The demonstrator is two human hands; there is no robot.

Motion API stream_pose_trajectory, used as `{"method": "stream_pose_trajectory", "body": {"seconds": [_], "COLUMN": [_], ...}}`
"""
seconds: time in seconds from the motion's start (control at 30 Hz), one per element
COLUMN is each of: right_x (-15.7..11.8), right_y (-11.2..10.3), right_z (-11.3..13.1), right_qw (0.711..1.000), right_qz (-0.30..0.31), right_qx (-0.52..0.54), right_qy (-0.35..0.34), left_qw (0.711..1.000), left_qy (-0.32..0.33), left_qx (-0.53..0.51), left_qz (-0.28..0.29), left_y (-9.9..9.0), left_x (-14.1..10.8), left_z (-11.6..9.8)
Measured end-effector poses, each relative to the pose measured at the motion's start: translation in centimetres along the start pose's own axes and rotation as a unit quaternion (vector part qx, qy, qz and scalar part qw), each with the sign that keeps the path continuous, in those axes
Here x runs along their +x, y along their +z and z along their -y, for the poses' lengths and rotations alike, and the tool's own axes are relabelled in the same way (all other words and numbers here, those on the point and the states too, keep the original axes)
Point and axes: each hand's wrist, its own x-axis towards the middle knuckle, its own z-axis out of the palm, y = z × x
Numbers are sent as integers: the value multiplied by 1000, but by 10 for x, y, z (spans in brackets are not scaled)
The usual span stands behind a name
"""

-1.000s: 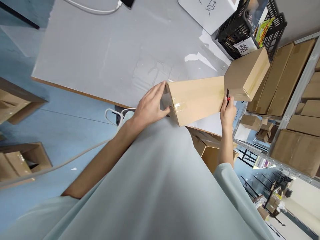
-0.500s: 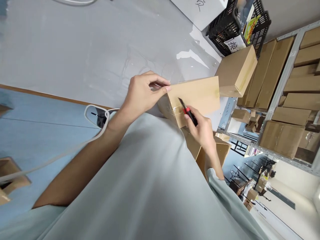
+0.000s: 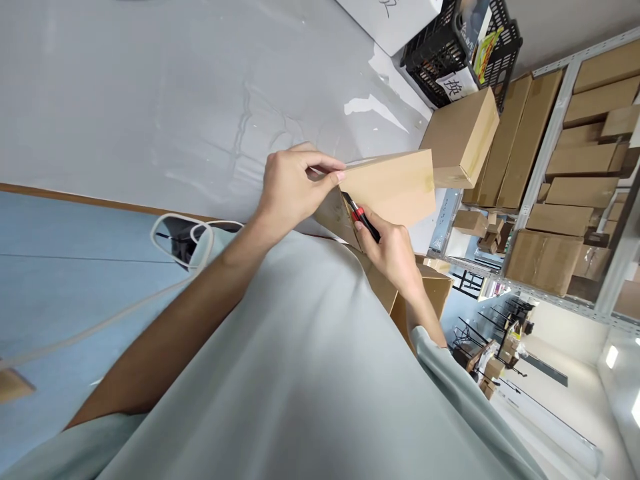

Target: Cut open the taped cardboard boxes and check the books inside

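A brown cardboard box (image 3: 395, 187) stands at the near edge of the grey table, right of centre. My left hand (image 3: 300, 190) pinches the box's upper left corner between thumb and fingers. In my right hand (image 3: 390, 253) is a red and black utility knife (image 3: 367, 225), with the fingers wrapped round its handle. The blade tip touches or nearly touches the box's left edge, just below my left fingertips. Clear tape shows on the end face of the box, partly hidden by the knife and hand.
Behind the box are another carton (image 3: 460, 137), a black crate (image 3: 440, 57) and a white box (image 3: 393, 20). An open carton (image 3: 430, 290) stands below my right forearm. Shelves of cartons (image 3: 545, 260) rise at the right. A white cable (image 3: 100, 333) hangs at the left.
My right hand has moved the knife left and slightly up, from over the box's face to its left edge. My left hand keeps its pinch on the corner. The whole view has shifted slightly.
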Motion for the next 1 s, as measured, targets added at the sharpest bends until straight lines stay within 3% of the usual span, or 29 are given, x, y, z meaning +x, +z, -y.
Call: {"method": "stream_pose_trajectory", "body": {"seconds": [0.3,0.67,0.9,1.0], "right_x": [-8,-16,2,-1], "right_y": [13,14,16,7], "right_z": [21,40,49,56], "right_qw": [998,994,989,978], "right_qz": [-40,-32,-14,43], "right_qx": [-30,-59,-112,-160], "right_qy": [37,84,91,126], "left_qw": [1000,999,999,1000], "left_qy": [0,1,3,12], "left_qx": [-8,-27,-24,-17], "left_qz": [10,23,22,3], "left_y": [-2,-3,-3,0], "left_x": [0,2,-1,-3], "left_z": [0,2,3,4]}}
